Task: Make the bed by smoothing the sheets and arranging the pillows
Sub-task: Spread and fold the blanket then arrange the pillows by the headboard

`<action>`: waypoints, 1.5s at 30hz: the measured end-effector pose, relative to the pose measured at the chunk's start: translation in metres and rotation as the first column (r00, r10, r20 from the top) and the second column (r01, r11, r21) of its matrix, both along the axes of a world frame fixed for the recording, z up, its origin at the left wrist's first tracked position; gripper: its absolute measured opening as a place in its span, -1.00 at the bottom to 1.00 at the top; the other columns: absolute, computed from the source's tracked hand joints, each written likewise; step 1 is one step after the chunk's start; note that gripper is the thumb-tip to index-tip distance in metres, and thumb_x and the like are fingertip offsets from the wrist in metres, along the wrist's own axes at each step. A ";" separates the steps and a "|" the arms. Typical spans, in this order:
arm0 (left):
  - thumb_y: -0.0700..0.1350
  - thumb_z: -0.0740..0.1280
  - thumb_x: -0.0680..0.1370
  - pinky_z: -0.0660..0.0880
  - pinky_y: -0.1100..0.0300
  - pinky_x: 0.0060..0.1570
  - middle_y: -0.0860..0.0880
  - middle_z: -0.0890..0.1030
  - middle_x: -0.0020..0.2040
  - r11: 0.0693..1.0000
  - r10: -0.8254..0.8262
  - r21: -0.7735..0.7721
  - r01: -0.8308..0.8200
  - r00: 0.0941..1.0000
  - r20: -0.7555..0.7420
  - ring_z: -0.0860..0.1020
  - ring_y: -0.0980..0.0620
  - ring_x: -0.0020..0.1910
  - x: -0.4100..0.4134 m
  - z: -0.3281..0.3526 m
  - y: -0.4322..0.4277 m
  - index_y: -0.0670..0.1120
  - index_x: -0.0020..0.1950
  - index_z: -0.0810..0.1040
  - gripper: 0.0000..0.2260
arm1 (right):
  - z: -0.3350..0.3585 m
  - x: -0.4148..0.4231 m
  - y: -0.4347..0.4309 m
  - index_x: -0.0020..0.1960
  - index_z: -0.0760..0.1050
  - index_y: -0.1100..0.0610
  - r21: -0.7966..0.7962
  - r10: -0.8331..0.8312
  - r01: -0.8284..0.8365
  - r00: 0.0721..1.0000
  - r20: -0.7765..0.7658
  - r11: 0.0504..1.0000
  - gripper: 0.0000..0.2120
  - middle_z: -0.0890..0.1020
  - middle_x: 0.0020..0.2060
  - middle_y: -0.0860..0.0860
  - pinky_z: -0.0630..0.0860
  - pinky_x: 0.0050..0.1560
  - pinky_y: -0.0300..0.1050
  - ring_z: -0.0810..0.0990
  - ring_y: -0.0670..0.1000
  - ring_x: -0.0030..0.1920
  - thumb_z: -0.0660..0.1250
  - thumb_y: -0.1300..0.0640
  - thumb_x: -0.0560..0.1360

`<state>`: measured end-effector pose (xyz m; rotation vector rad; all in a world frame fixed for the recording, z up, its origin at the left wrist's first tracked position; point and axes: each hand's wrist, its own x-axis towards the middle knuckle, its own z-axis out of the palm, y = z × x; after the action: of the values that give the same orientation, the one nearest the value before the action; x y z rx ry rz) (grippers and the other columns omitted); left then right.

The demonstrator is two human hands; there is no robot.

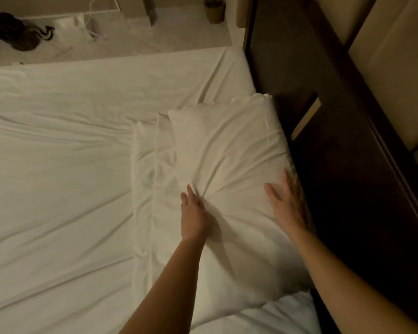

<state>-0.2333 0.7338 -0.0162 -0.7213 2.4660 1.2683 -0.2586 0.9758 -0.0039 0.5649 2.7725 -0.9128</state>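
A white pillow point(229, 153) lies at the head of the bed, against the dark wooden headboard point(348, 165). My left hand point(194, 213) presses into the pillow's near left part with straight fingers, and creases fan out from it. My right hand point(287, 206) lies flat with spread fingers on the pillow's right edge beside the headboard. A second flat pillow or folded cloth point(147, 177) sticks out from under the pillow on its left. The white sheet point(58, 165) covers the mattress and shows long wrinkles.
Pale floor point(155, 37) lies beyond the far side of the bed, with a dark heap point(12, 32), white cables point(89, 27) and a small basket point(215, 10). Beige padded wall panels point(396, 68) rise behind the headboard.
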 end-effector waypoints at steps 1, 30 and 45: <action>-0.06 0.10 0.72 0.20 -0.07 0.52 -0.15 0.04 0.68 0.999 0.028 0.028 -0.028 1.000 0.004 0.17 -0.22 0.61 -0.002 0.003 0.006 0.01 0.70 -0.04 -0.44 | -0.004 -0.003 0.008 0.65 -0.06 -0.09 -0.043 -0.035 0.037 0.998 0.055 0.998 -0.20 0.04 0.64 0.07 0.01 0.59 0.11 0.04 0.13 0.61 0.13 -0.40 0.56; 0.15 0.18 0.71 0.14 0.07 0.58 0.11 0.15 0.66 1.000 -0.008 -0.004 0.008 0.947 -0.320 0.12 0.07 0.64 0.012 0.074 -0.035 0.20 0.66 0.12 -0.47 | 0.043 0.008 -0.008 0.47 0.46 -0.01 -0.432 0.001 -0.040 0.996 -0.091 0.901 -0.64 0.55 0.37 -0.04 0.39 0.23 -0.42 0.49 -0.09 0.36 0.22 0.03 0.68; 0.33 -0.13 0.69 -0.14 -0.01 0.63 0.15 -0.24 0.67 0.878 -0.383 -0.336 0.341 0.921 -0.065 -0.29 0.12 0.63 0.061 -0.004 -0.037 0.33 0.61 -0.28 -0.46 | -0.024 0.039 -0.031 0.65 -0.02 -0.11 0.301 0.323 -0.337 0.941 0.095 0.892 -0.37 0.12 0.63 -0.06 0.10 0.57 0.15 0.09 0.06 0.61 -0.24 -0.30 0.64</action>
<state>-0.1721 0.6968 -0.0198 -0.2196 2.7780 0.8084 -0.2194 0.9450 -0.0276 0.1347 2.8649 -0.3847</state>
